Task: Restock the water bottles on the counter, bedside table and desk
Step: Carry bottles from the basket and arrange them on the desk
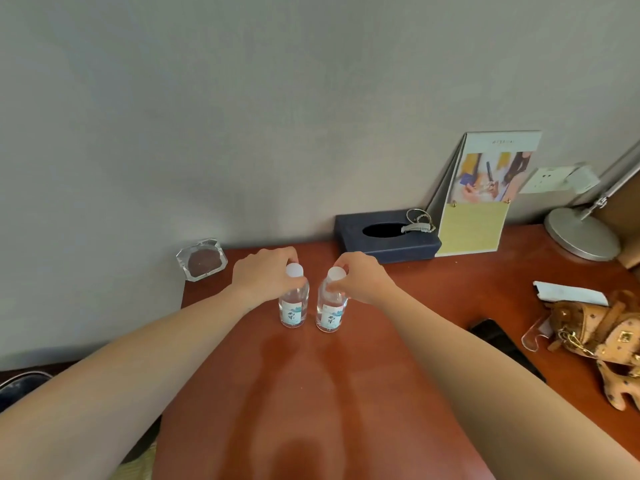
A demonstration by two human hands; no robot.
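My left hand curls round the neck and shoulder of the left water bottle, with the fingers wrapped just under the left cap. My right hand pinches the right water bottle at the same height, thumb and fingers closed just below the right cap. Both bottles stand upright on the desk, side by side and just apart, between my two hands; their bases appear to be down on the wood. Handling, as I judge it: these are small clear plastic bottles, seemingly full and sealed, so light enough for one hand each and steady on their bases. The thin wall would dent under a hard squeeze and the smooth label band could slip, whereas the stiff neck gives the surest hold. A neck grip suits lifting straight up; for sliding or aligning, a lower hold on the body would tip them less. Outward from the left hand, a glass ashtray sits at the desk's far corner. Just beyond the right hand lies a dark tissue box, with a standing card, a wall socket and a lamp base farther to that side. Beside my right forearm are a black phone and a brown bag.
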